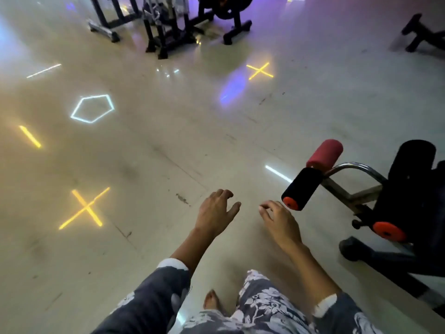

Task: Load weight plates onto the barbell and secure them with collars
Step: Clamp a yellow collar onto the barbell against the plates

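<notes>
Bare left hand [215, 213] and right hand [280, 222], both loosely spread, empty; perhaps one weight plate [232, 6] far off.

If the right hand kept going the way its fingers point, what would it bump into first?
Probably nothing soon: the right hand points up-left over bare floor. The black foam roller sits beside it, likely off that line; depth is unclear.

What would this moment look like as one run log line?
phase: walking, no plate picked up | left hand: open, empty | right hand: open, empty | bench: at right | racks: ahead | barbell: not in view
</notes>
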`<state>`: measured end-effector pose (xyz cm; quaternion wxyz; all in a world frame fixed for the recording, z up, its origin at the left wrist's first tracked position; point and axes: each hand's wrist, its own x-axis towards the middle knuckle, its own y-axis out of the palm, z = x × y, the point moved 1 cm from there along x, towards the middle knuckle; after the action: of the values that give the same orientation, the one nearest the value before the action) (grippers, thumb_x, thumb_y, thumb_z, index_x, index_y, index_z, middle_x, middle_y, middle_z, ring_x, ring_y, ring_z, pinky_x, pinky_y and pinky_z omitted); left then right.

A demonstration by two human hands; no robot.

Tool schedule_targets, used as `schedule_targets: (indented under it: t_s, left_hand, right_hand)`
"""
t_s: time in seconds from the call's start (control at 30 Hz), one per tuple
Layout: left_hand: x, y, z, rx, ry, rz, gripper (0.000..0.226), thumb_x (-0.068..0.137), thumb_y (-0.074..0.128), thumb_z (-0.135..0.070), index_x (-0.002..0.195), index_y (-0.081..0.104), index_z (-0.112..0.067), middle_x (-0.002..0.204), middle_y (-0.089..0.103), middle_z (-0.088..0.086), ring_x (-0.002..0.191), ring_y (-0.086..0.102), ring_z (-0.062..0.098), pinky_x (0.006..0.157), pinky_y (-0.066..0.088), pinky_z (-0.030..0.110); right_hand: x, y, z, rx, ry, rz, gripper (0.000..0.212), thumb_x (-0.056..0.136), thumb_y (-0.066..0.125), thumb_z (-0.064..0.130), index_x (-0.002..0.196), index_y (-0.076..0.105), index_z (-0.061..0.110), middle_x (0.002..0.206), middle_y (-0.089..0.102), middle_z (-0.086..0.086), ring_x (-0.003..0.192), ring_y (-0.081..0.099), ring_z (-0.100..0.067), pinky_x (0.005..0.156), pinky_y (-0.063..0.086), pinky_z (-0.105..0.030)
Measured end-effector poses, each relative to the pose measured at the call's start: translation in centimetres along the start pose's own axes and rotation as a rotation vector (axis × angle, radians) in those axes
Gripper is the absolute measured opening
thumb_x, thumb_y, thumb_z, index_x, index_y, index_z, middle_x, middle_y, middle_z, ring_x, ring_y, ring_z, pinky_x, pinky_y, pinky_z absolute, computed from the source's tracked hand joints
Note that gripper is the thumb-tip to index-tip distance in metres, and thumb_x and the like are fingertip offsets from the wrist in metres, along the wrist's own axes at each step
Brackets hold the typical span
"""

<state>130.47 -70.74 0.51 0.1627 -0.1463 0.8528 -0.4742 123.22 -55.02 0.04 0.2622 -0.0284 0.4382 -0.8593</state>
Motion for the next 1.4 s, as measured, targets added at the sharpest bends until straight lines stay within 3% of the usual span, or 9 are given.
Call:
schedule_targets:
  t_s: [0.13, 0.27, 0.43, 0.63, 0.77, 0.97, 1.07, 1.4]
  left_hand:
    - [12.1, -0.6, -0.6, 0.054, 0.103, 0.072, 0.040, 0.091, 0.050, -0.042, 0.119, 0.055, -0.014, 0.119, 0.060, 0.005, 0.111, 0.054, 0.022, 0.089, 0.043, 0.034]
    - [25.2, -0.7, -1.9, 0.107, 0.179, 0.090, 0.039, 0.091, 0.051, -0.042, 0.119, 0.054, -0.015, 0.119, 0.061, 0.004, 0.110, 0.055, 0.022, 0.088, 0.043, 0.034]
    - [40.2, -1.7, -5.7, 0.180, 0.239, 0.190, 0.038, 0.091, 0.051, -0.042, 0.119, 0.054, -0.016, 0.121, 0.059, 0.002, 0.111, 0.054, 0.020, 0.089, 0.042, 0.032]
    - [57.7, -1.1, -12.9, 0.147, 0.346, 0.228, 0.036, 0.091, 0.051, -0.040, 0.116, 0.056, -0.015, 0.116, 0.062, 0.003, 0.106, 0.056, 0.020, 0.084, 0.043, 0.031]
    - [69.2, 1.3, -17.8, 0.138, 0.427, 0.322, 0.036, 0.091, 0.051, -0.041, 0.114, 0.057, -0.014, 0.113, 0.063, 0.004, 0.102, 0.058, 0.020, 0.082, 0.045, 0.031]
    - [85.7, 4.8, -29.0, 0.154, 0.610, 0.464, 0.038, 0.092, 0.049, -0.041, 0.120, 0.053, -0.016, 0.121, 0.059, 0.000, 0.110, 0.055, 0.018, 0.087, 0.042, 0.031]
    - [92.5, 7.5, -36.0, 0.171, 0.711, 0.545, 0.037, 0.092, 0.049, -0.040, 0.119, 0.055, -0.015, 0.122, 0.059, 0.001, 0.111, 0.054, 0.019, 0.088, 0.042, 0.032]
    - [102.1, 20.6, -61.5, 0.107, 1.082, 0.649, 0.037, 0.091, 0.053, -0.036, 0.121, 0.053, -0.015, 0.120, 0.060, 0.001, 0.112, 0.054, 0.017, 0.085, 0.042, 0.030]
  right_hand:
    - [10.1, -0.7, -0.4, 0.078, 0.090, -0.164, 0.025, 0.094, 0.049, 0.026, 0.107, 0.062, 0.010, 0.114, 0.062, -0.009, 0.104, 0.058, -0.025, 0.085, 0.048, -0.034]
    - [22.2, -1.6, -1.7, 0.081, 0.098, -0.174, 0.027, 0.094, 0.047, 0.029, 0.109, 0.060, 0.011, 0.113, 0.063, -0.008, 0.102, 0.058, -0.024, 0.083, 0.046, -0.030]
    - [35.8, -7.3, -3.9, 0.124, 0.200, -0.216, 0.033, 0.094, 0.044, 0.031, 0.120, 0.051, 0.012, 0.118, 0.061, -0.006, 0.106, 0.057, -0.023, 0.083, 0.043, -0.029]
    - [50.2, -14.4, -7.3, 0.082, 0.243, -0.225, 0.027, 0.095, 0.045, 0.031, 0.109, 0.057, 0.013, 0.111, 0.062, -0.004, 0.101, 0.058, -0.019, 0.078, 0.042, -0.024]
    - [59.5, -18.9, -10.9, 0.074, 0.314, -0.321, 0.023, 0.094, 0.047, 0.030, 0.106, 0.059, 0.014, 0.109, 0.063, -0.003, 0.099, 0.058, -0.021, 0.078, 0.045, -0.029]
    - [70.3, -26.6, -16.9, 0.159, 0.557, -0.373, 0.021, 0.094, 0.047, 0.031, 0.100, 0.060, 0.017, 0.106, 0.064, 0.000, 0.096, 0.058, -0.018, 0.073, 0.041, -0.026]
    - [74.3, -31.9, -20.6, 0.215, 0.678, -0.483, 0.020, 0.094, 0.046, 0.031, 0.100, 0.060, 0.018, 0.106, 0.065, 0.000, 0.097, 0.059, -0.019, 0.070, 0.037, -0.024]
    - [79.1, -45.6, -38.1, 0.348, 0.986, -0.859, 0.022, 0.095, 0.045, 0.031, 0.097, 0.061, 0.016, 0.105, 0.067, -0.006, 0.097, 0.061, -0.024, 0.074, 0.043, -0.027]
